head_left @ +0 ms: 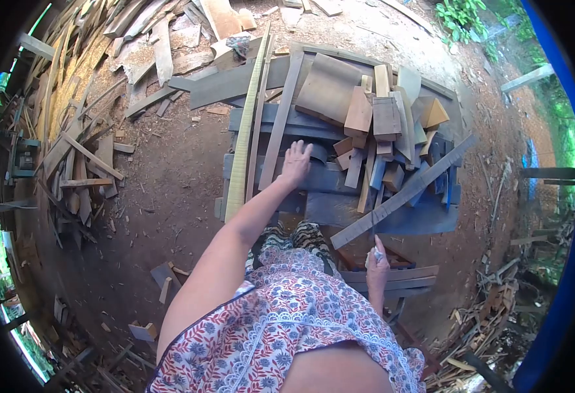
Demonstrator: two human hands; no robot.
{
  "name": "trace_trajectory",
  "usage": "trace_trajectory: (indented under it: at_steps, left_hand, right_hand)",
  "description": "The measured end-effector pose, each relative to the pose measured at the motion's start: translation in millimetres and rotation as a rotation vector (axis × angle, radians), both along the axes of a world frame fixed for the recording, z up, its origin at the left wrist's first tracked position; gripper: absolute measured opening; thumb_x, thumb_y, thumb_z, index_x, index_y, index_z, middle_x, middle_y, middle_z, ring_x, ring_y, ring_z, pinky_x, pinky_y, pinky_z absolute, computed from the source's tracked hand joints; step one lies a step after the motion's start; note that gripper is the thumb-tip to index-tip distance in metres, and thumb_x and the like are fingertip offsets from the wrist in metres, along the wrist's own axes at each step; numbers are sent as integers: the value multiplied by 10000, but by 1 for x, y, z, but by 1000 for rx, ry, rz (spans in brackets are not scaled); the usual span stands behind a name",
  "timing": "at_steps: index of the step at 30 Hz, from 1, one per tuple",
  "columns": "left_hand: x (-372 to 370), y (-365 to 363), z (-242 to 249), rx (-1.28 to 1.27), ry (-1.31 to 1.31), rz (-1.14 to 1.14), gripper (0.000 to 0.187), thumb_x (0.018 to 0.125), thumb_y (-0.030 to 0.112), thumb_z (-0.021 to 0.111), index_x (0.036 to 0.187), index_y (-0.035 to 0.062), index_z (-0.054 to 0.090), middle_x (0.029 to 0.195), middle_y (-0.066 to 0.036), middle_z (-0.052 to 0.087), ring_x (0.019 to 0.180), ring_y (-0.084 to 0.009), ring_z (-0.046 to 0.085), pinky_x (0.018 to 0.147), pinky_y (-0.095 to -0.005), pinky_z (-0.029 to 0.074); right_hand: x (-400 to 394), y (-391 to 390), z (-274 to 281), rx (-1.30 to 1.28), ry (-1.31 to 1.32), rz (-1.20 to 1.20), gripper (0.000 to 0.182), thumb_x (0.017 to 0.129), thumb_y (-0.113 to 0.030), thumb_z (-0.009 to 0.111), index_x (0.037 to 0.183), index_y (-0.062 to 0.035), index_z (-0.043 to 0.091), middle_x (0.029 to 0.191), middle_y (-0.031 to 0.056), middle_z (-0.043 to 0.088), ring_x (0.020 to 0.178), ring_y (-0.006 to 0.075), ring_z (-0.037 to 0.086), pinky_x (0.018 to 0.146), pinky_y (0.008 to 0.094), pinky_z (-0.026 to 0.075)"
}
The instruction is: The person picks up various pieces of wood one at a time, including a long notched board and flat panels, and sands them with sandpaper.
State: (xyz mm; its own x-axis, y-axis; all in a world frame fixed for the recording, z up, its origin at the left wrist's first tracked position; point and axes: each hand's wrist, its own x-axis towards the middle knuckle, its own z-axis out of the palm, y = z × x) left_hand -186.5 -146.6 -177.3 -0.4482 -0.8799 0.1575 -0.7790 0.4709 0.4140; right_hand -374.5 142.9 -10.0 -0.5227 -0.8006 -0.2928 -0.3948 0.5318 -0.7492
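My left hand [295,164] reaches over the dark wooden bench [330,180] with its fingers stretched out. It holds nothing, and beside its fingertips lies a dark curved piece [317,154]. Whether the hand touches the bench top is hard to tell. Low on the right, my right hand [378,261] is closed around the pale handle of a thin, dark, upright tool [374,233], whose kind I cannot make out. Just beyond this tool, a long grey slat [405,193] with dark cross marks lies diagonally over the bench's right side.
Long strips, among them a yellowish ruler-like strip [247,131], lie along the bench's left. Wood blocks [372,118] are heaped on its right, beside a broad board [327,88]. Scrap wood [78,164] piles up at left; more offcuts [490,314] lie at lower right.
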Motion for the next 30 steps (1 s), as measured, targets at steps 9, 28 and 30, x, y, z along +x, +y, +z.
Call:
trace_trajectory:
  at_steps: [9,28,30]
  left_hand:
    - [-13,-28,24,272,80,-4,315,882,87,478,1181,68,572,1199,-173,586,1170,-351,527,966,-460,430]
    - [186,138,104,992,1440,856,219,973,141,493,1105,-12,576,984,-70,643,852,-143,612,790,-302,503]
    - [193,145,107,1012,1416,800,230,974,146,488,1137,4,567,1026,-75,639,907,-171,627,821,-332,521]
  right_hand:
    - [-23,-19,-1,59,-39,107,382,955,-201,519,1317,-81,528,1214,146,614,1053,255,619,889,338,468]
    - [60,-179,-101,130,214,620,457,889,-289,556,1320,-152,487,1051,226,613,999,407,585,841,462,462]
    - [66,-190,-117,105,252,654,481,881,-311,563,1328,-161,470,1076,228,589,1023,412,567,848,485,452]
